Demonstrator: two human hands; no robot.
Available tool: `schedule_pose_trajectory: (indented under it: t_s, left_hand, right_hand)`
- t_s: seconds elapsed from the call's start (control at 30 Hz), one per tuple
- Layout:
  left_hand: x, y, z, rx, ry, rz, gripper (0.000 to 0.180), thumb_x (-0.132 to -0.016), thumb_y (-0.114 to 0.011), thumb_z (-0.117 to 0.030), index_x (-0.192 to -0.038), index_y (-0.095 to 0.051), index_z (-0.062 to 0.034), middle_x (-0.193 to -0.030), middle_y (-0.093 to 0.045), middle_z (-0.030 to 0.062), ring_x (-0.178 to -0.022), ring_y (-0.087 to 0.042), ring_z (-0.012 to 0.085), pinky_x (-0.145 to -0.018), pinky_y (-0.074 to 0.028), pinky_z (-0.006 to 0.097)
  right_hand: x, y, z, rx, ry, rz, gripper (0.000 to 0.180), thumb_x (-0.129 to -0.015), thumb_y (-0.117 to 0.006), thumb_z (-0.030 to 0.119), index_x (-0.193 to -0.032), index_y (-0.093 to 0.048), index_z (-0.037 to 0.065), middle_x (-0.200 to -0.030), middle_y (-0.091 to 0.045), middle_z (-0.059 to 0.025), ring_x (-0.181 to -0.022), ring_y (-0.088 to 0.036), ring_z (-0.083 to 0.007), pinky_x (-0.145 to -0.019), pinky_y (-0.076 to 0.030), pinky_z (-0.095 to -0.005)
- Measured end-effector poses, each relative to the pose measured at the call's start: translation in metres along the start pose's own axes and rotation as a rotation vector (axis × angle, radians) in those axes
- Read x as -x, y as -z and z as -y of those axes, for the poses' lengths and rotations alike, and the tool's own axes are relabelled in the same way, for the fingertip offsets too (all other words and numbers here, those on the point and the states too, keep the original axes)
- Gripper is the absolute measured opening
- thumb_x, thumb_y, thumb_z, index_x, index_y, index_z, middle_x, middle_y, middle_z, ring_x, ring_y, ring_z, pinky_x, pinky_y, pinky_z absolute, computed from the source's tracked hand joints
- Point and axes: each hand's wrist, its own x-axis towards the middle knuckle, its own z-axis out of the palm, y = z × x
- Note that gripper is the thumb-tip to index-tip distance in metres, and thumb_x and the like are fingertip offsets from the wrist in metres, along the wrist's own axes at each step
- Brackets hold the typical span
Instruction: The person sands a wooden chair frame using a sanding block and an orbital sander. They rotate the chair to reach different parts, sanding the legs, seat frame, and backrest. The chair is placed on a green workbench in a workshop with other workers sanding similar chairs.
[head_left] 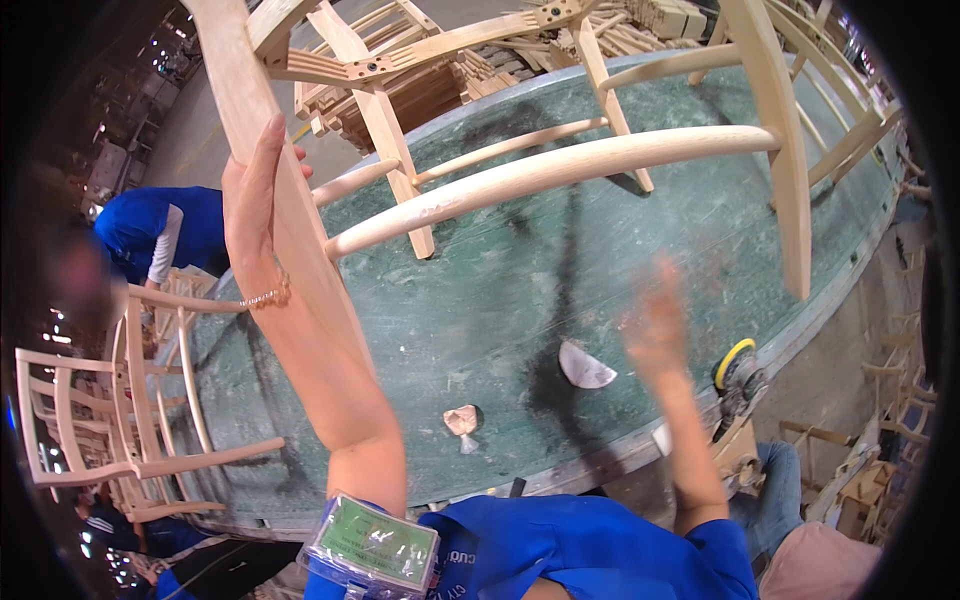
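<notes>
A pale wooden chair frame (560,165) stands tipped over the green tabletop, its legs joined by rounded stretchers. My left hand (255,185) is wrapped round the wide leg (315,270) at the left, thumb lying along the wood. Below the long front stretcher, my right hand (655,325) is over the tabletop, apart from the frame. Motion blurs its fingers, and I cannot make out anything in them. Nearest to it lies a pale half-round sheet (586,366), perhaps a folded sanding disc. Farther left sits a small lump of tan material in clear plastic (460,420).
A sander with a yellow-rimmed pad (740,370) rests at the right table edge (790,345). Another chair frame (150,400) stands at the left, near a co-worker in blue (190,225). Stacked wood pieces (400,120) lie behind the table. More frames are at the far right.
</notes>
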Motion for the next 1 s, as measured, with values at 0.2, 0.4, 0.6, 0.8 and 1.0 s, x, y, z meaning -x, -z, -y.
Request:
schedule_pose_trajectory:
  t_s: [0.2,0.4,0.6,0.8,1.0]
  left_hand:
    - [-0.016,0.002,0.002,0.071,-0.058,0.043,0.052,-0.08,-0.074,-0.045,-0.1,-0.059,0.0008,-0.074,-0.061,0.0055,-0.057,-0.06,0.0105,-0.048,-0.048,0.024]
    - [-0.035,0.003,0.009,0.09,-0.117,0.121,0.057,-0.078,-0.074,-0.047,-0.102,-0.059,0.0028,-0.073,-0.061,0.007,-0.056,-0.061,0.0127,-0.049,-0.049,0.026]
    - [-0.038,0.011,0.017,0.071,-0.142,0.083,0.054,-0.079,-0.073,-0.046,-0.099,-0.06,0.0023,-0.07,-0.06,0.0068,-0.057,-0.06,0.0131,-0.049,-0.049,0.027]
    - [-0.044,0.004,0.015,0.106,-0.182,0.165,0.056,-0.079,-0.072,-0.05,-0.097,-0.06,0.0014,-0.072,-0.06,0.0059,-0.058,-0.06,0.0116,-0.05,-0.048,0.026]
    - [-0.041,0.003,0.013,0.099,-0.184,0.16,0.057,-0.078,-0.073,-0.05,-0.097,-0.06,0.0014,-0.07,-0.06,0.0055,-0.057,-0.059,0.0116,-0.05,-0.048,0.025]
  right_hand:
    - [0.106,-0.088,-0.002,0.304,0.147,0.603,0.063,-0.08,-0.069,0.02,-0.137,-0.045,0.013,-0.142,-0.038,-0.0206,-0.13,-0.037,-0.036,-0.106,-0.03,-0.0474]
    - [0.067,-0.095,-0.012,0.131,-0.093,0.565,0.054,-0.08,-0.06,0.005,-0.133,-0.051,0.013,-0.128,-0.053,-0.0148,-0.118,-0.051,-0.0303,-0.094,-0.042,-0.0392]
    - [-0.085,0.018,0.14,0.266,0.557,-0.087,0.046,-0.087,-0.06,0.012,-0.132,-0.052,0.007,-0.136,-0.052,-0.0112,-0.126,-0.047,-0.0276,-0.094,-0.041,-0.0357]
    - [-0.139,-0.062,0.208,0.552,0.727,-0.238,0.059,-0.082,-0.066,0.031,-0.135,-0.049,0.011,-0.143,-0.047,-0.0049,-0.133,-0.04,-0.0217,-0.107,-0.025,-0.0485]
    - [-0.14,-0.053,0.191,0.453,0.764,-0.252,0.041,-0.088,-0.057,0.013,-0.128,-0.057,0.021,-0.141,-0.048,0.0024,-0.134,-0.04,-0.0217,-0.115,-0.016,-0.0503]
